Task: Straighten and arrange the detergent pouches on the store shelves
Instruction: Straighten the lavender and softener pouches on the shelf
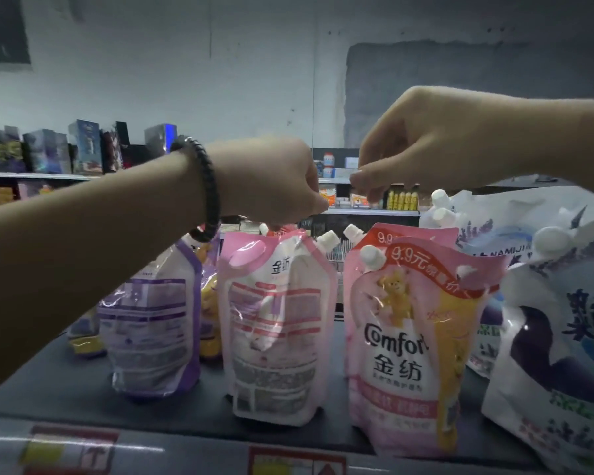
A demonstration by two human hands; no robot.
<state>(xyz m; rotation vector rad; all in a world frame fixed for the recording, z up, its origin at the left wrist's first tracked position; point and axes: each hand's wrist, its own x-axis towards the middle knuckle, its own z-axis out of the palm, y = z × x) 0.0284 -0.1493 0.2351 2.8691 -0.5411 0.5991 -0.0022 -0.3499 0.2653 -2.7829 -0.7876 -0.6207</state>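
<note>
Shelf (66,382) with detergent pouches standing in a loose row. The left hand (275,180), black bracelet (206,186) at the wrist, has its fingers curled down, pinching the top edge of the pink pouch (275,323), which stands back-label outward between the purple pouch (155,323) and the Comfort pouch (408,337). The right hand (426,149) hovers above the gap, fingers bunched toward the thumb, with nothing visible in them. Step in hand appears to be straightening the pink pouch. Next it likely needs turning front-outward and setting level with the Comfort pouch.
</note>
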